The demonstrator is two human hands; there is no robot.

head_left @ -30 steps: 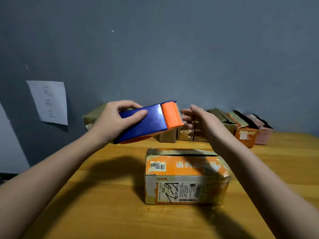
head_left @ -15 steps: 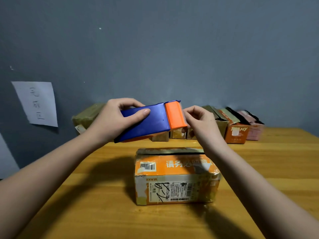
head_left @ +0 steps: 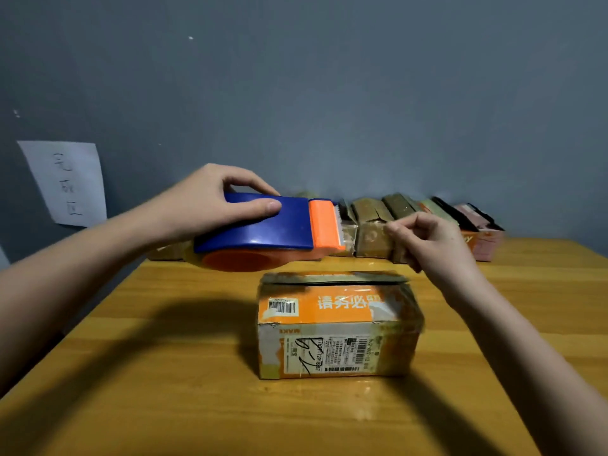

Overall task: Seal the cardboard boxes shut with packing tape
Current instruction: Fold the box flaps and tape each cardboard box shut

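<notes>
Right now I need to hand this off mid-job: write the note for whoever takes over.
Left hand: grips the blue and orange tape dispenser, held in the air behind the box.
Right hand: fingers pinched together beside the dispenser's cutter end, apparently drawing clear tape; the tape itself is hard to see.
Cardboard box: on the wooden table, centre, flaps closed, seam dark.
Other boxes line the wall.
Done: dispenser readied.
Left: tape this box's seam.

Plain grey-blue wall [head_left: 329,93] behind. White paper sheet [head_left: 65,182] with handwriting stuck on it at left. Yellow wood-grain surface [head_left: 164,390] below, glossy, dark shadows across it.
</notes>
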